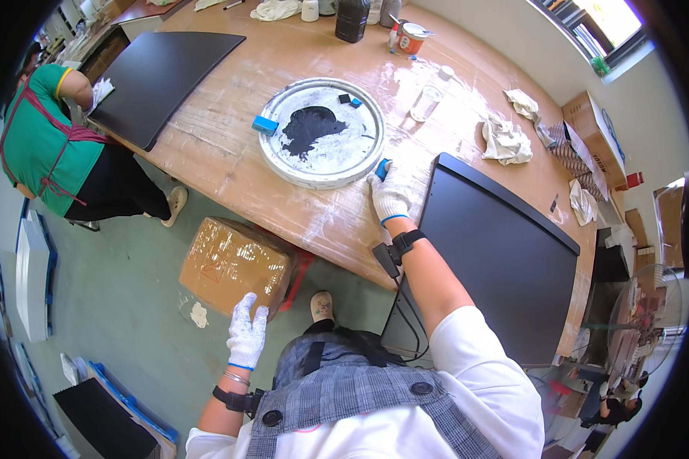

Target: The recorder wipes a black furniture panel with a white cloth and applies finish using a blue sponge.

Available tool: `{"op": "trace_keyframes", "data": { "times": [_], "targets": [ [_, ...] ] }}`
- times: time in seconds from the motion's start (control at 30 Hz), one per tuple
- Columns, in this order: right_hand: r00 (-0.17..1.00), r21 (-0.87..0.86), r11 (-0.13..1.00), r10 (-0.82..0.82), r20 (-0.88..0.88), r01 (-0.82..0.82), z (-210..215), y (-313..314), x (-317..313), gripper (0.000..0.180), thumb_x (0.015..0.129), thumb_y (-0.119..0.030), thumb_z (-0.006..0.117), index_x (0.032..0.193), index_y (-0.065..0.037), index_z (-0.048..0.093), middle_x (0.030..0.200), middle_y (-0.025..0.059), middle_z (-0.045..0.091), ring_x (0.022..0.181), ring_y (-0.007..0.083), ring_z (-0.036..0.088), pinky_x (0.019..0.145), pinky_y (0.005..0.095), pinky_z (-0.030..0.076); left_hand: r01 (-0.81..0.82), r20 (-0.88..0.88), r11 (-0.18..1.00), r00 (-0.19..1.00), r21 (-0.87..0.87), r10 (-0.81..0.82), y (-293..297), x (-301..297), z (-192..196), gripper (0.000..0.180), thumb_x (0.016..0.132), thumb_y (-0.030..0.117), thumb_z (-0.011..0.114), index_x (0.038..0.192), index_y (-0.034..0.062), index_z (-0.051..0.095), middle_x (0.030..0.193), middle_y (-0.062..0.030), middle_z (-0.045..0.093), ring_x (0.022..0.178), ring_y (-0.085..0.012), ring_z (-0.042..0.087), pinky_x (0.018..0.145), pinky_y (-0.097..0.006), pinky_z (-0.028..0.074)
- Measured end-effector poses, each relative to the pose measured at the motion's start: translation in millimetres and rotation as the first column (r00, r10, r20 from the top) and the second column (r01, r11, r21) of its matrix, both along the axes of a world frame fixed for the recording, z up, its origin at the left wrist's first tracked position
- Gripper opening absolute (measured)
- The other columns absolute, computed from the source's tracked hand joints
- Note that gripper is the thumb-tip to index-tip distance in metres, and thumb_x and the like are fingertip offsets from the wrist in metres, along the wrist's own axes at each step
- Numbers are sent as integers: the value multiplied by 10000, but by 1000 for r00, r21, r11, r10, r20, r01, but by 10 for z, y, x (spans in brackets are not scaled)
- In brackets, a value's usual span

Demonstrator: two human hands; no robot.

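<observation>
Gloved, the right hand pinches a small blue sponge, mostly hidden by its fingers, against the rim of the round white tray of black paste on the wooden table, while the left hand hangs loose and empty above the taped cardboard box.

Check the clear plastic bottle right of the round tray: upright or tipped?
Tipped. The clear bottle lies on its side on the wooden table, cap end pointing away from the person, just right of the round tray.
</observation>
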State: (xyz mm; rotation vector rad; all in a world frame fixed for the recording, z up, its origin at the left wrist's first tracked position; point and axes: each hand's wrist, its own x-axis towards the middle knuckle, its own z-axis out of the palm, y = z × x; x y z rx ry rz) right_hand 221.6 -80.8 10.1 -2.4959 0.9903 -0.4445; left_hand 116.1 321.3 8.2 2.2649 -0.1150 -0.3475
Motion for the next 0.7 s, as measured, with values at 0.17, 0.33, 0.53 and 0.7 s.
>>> {"op": "trace_keyframes", "data": {
  "times": [0.17, 0.33, 0.53, 0.7],
  "targets": [
    [999, -67, 997, -32, -22, 31, 221, 114, -324, 569, 801, -328, 734, 1286, -100, 542, 1255, 199, 542, 1125, 380, 545, 985, 445, 439, 98, 85, 995, 992, -5, -97, -271, 74, 38, 413, 917, 230, 645, 1253, 4, 566, 1256, -189, 585, 1181, -337, 551, 1027, -410, 427],
    [988, 277, 960, 81, -129, -43, 675, 0, -1382, 519, 845, -339, 685, 1300, -122, 564, 1218, 149, 585, 1049, 277, 597, 900, 391, 483, 306, 193, 951, 936, -42, -293, -691, 97, -35, 396, 886, 251, 671, 1213, 41, 594, 1198, -152, 622, 1123, -329, 582, 982, -411, 460],
    [949, 842, 504, 126, -290, 191, 648, -88, -3648, 389, 941, -378, 582, 878, -16, 712, 706, 65, 673, 624, 137, 616, 621, 282, 508, 674, 411, 737, 687, -54, -599, -1323, 133, -30, 396, 866, 223, 674, 1209, 41, 594, 1180, -153, 620, 1110, -343, 576, 985, -434, 455],
    [819, 840, 23, -240, -521, 542, 242, 322, -5056, 261, 947, -230, 563, 1007, 16, 631, 898, 127, 670, 828, 259, 670, 776, 388, 558, 867, 463, 359, 174, 347, -869, -1795, 7, 97, 534, 793, 209, 673, 1304, 118, 544, 1325, -168, 496, 1229, -391, 461, 1099, -505, 327]
  ]
}}
